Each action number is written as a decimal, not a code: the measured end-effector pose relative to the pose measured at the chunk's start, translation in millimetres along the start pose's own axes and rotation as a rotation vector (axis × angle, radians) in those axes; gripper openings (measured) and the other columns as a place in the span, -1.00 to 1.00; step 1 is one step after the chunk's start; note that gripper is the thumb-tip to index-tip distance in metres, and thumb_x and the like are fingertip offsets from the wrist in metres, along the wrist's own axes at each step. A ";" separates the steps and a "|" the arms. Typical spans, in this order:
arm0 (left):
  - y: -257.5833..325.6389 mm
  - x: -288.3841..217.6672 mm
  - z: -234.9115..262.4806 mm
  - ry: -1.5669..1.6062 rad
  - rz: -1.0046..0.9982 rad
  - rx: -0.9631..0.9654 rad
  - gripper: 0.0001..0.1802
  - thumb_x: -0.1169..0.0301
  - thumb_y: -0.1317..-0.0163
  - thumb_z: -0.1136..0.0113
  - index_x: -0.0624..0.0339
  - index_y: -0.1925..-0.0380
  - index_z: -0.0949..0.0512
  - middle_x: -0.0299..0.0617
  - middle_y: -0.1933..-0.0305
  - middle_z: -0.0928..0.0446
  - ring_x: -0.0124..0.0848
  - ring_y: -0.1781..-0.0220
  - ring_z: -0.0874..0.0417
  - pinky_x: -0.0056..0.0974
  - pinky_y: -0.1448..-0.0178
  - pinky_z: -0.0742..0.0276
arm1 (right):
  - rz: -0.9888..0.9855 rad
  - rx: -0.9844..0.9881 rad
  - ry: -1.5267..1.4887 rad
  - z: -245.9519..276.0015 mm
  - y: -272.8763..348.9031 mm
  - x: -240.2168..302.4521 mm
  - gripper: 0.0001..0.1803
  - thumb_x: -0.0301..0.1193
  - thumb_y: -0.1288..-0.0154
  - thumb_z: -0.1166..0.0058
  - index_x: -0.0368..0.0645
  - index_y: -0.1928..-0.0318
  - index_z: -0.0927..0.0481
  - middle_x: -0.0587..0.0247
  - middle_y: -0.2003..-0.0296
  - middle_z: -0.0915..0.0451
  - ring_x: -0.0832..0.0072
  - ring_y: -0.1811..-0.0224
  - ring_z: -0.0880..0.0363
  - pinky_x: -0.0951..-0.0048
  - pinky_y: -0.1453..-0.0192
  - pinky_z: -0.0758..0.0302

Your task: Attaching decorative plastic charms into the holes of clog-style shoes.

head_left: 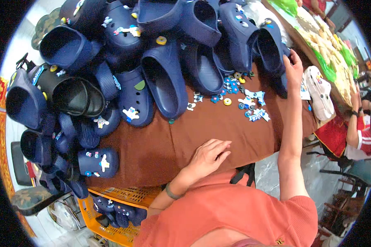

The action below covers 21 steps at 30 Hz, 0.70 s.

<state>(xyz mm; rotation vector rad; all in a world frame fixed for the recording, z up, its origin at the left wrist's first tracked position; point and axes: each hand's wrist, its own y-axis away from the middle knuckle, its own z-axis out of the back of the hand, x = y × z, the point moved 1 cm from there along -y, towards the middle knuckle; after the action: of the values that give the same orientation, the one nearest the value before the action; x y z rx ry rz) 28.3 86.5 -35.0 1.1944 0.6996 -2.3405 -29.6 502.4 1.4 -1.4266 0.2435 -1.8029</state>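
My right hand [293,70] is stretched out to the far right of the table. Its fingers close on the edge of a navy foam clog [269,51] at the right end of the pile. My left hand [210,156] lies over the cloth near the front edge, fingers extended, holding nothing. Between the hands are loose shoe charms [247,103] in blue, white and yellow. Among them is a yellow ring-shaped charm [227,101]. A navy clog [136,99] with a white figure charm and a green charm stands left of them.
Many navy clogs pile up across the back and left of the brown cloth [152,152]. White clogs [318,92] sit at the right edge. Below the table's left front, an orange crate [107,232] holds more clogs. Another person's arm [353,119] shows at far right.
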 end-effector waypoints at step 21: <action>0.8 6.4 -11.1 -0.129 -0.023 -0.062 -0.66 0.45 -0.23 -0.25 0.22 -0.02 -0.56 -0.15 0.21 -0.62 -0.29 0.20 -0.63 -0.26 0.16 -0.55 | -0.316 0.346 -0.720 -91.6 35.8 140.2 -0.64 -0.20 -0.37 -0.10 -0.28 0.11 -0.64 0.42 0.33 -0.61 0.67 0.35 -0.46 0.54 0.24 -0.43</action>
<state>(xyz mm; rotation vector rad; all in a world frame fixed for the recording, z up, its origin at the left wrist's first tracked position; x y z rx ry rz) 32.2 91.7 -46.1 1.0037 0.7392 -2.3717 -99.1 353.9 50.8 -1.8076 -0.6601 -1.3487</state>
